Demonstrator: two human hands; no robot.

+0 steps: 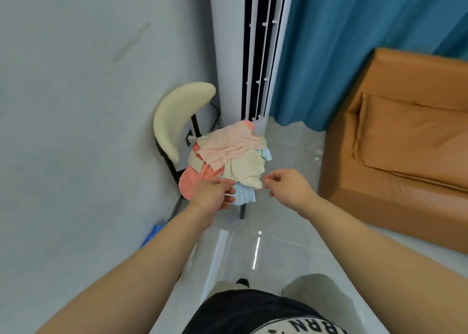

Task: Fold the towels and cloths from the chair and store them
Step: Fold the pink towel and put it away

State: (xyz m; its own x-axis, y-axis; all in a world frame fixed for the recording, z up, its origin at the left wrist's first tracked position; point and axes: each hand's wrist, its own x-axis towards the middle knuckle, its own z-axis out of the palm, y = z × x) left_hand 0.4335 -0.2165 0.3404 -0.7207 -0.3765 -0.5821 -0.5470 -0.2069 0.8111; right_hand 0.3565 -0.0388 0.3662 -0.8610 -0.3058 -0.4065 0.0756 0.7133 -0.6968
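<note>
A heap of cloths lies on the chair (174,121) by the wall: a pale pink cloth (228,143) on top, a beige cloth (247,169) under it, a coral cloth (192,181) hanging at the left, and a light blue cloth (244,194) drooping off the front. My left hand (212,197) reaches to the front left of the heap, fingers straight, at the edge of the blue and coral cloths. My right hand (286,184) is just right of the beige cloth's lower corner, fingers loosely curled, holding nothing that I can see.
A clear plastic storage bin (228,252) stands on the floor between me and the chair. A tall white air conditioner (235,55) rises behind the chair, with a blue curtain (354,42) beside it. An orange sofa (405,143) fills the right side.
</note>
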